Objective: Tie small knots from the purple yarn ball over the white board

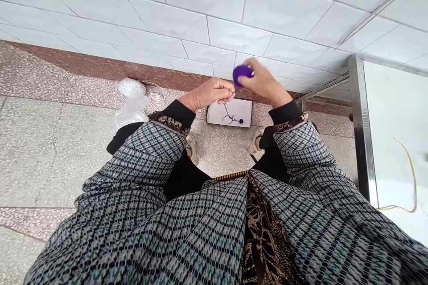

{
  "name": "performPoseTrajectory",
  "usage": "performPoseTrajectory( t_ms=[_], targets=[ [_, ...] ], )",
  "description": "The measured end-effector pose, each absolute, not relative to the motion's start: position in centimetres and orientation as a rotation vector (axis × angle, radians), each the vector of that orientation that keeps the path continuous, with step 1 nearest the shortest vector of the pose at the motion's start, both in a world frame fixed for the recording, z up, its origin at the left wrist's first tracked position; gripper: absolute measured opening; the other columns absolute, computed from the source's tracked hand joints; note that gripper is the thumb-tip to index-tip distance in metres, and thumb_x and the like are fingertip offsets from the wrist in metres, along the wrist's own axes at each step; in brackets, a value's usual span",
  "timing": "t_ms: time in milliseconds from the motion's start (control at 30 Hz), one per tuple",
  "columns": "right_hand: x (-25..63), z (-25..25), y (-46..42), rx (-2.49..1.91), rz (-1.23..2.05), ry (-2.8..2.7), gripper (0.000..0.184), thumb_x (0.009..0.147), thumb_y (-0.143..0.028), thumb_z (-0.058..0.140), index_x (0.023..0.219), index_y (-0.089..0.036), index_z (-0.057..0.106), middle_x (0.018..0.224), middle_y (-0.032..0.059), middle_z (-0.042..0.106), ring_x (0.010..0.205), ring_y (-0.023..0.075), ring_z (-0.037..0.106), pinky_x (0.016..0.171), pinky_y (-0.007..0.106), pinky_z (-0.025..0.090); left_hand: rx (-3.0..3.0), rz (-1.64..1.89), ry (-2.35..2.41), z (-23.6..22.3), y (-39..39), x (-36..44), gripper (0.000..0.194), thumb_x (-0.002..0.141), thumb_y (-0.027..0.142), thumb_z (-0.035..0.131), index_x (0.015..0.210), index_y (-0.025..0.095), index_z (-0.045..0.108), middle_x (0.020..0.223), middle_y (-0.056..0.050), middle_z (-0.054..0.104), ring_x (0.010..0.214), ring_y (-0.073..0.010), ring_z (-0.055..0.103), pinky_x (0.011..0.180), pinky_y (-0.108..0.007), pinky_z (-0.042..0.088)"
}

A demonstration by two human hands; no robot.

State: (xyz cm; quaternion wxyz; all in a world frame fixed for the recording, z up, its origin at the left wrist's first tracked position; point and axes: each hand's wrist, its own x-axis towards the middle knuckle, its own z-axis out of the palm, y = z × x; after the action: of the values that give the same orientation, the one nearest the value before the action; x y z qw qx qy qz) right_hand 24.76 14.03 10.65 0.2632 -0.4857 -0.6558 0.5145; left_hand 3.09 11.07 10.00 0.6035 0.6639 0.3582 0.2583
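Observation:
In the head view my right hand (264,83) grips a round purple ball of yarn (241,75) out in front of me. The fingers of my left hand (212,92) are pinched together on a thin dark purple strand (237,90) that runs from the ball. From below the left hand, the yarn hangs down over a shallow white box (214,116) with a dark rim. A small dark purple ball (240,121) and some tangled yarn (230,118) show in that box.
White yarn (132,87) and a clear plastic bag (132,107) lie on the floor to the left. A tiled wall (220,35) rises ahead. On the right stands a metal-framed white table (391,111) with a yellow cord (414,182). My shoes (256,140) flank the box.

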Motion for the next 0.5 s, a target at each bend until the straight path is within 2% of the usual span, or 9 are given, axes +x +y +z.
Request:
performPoseTrajectory(
  t_ms=[100, 200, 300, 367, 400, 500],
  targets=[
    [25.7, 11.5, 13.0, -1.131, 1.691, -1.944, 0.044, 0.074, -0.040, 0.087, 0.104, -0.022, 0.060, 0.083, -0.0003, 0.066, 0.074, 0.0163, 0.060, 0.065, 0.029, 0.052, 1.491, 0.672, 0.912, 9.8, 11.6, 2.5, 0.020, 0.078, 0.010, 0.061, 0.059, 0.017, 0.059, 0.055, 0.001, 0.050, 0.052, -0.0096, 0.045, 0.057, -0.026, 0.039],
    [26.2, 12.6, 12.7, -0.756, 1.860, -1.652, 0.059, 0.070, -0.057, 0.086, 0.110, -0.023, 0.059, 0.085, -0.0006, 0.067, 0.067, 0.0139, 0.057, 0.060, 0.029, 0.051, 1.436, 0.729, 0.954, 9.6, 12.0, 2.4, 0.026, 0.081, 0.009, 0.056, 0.057, 0.017, 0.053, 0.056, 0.001, 0.046, 0.053, -0.0099, 0.046, 0.059, -0.027, 0.040],
    [25.9, 12.8, 13.5, -0.685, 1.571, -1.171, 0.066, 0.072, -0.072, 0.080, 0.111, -0.025, 0.055, 0.096, 0.0014, 0.068, 0.065, 0.0112, 0.049, 0.061, 0.028, 0.052, 1.467, 0.682, 0.898, 9.6, 11.8, 2.7, 0.029, 0.084, 0.010, 0.057, 0.057, 0.018, 0.051, 0.057, 0.000, 0.049, 0.053, -0.0096, 0.046, 0.060, -0.028, 0.041],
    [25.3, 12.5, 14.2, -0.811, 1.393, -1.080, 0.065, 0.072, -0.074, 0.081, 0.107, -0.027, 0.052, 0.099, 0.0015, 0.066, 0.070, 0.0119, 0.052, 0.070, 0.029, 0.056, 1.549, 0.600, 0.829, 9.8, 11.5, 2.9, 0.027, 0.085, 0.013, 0.059, 0.058, 0.019, 0.055, 0.058, 0.000, 0.052, 0.053, -0.0094, 0.045, 0.060, -0.027, 0.042],
    [25.0, 12.2, 14.4, -0.915, 1.361, -1.085, 0.066, 0.072, -0.070, 0.083, 0.108, -0.026, 0.050, 0.096, 0.0011, 0.064, 0.071, 0.0123, 0.055, 0.072, 0.030, 0.057, 1.595, 0.556, 0.785, 9.9, 11.3, 2.9, 0.027, 0.085, 0.014, 0.060, 0.059, 0.019, 0.056, 0.057, 0.000, 0.052, 0.052, -0.0094, 0.045, 0.060, -0.027, 0.043],
    [24.2, 11.9, 13.9, -1.289, 1.286, -1.423, 0.055, 0.084, -0.055, 0.081, 0.119, -0.023, 0.052, 0.096, 0.0022, 0.064, 0.074, 0.0154, 0.058, 0.072, 0.032, 0.055, 1.696, 0.474, 0.653, 10.3, 11.1, 2.7, 0.024, 0.084, 0.017, 0.059, 0.060, 0.019, 0.059, 0.058, 0.001, 0.055, 0.053, -0.0096, 0.046, 0.060, -0.026, 0.044]
  ],
)
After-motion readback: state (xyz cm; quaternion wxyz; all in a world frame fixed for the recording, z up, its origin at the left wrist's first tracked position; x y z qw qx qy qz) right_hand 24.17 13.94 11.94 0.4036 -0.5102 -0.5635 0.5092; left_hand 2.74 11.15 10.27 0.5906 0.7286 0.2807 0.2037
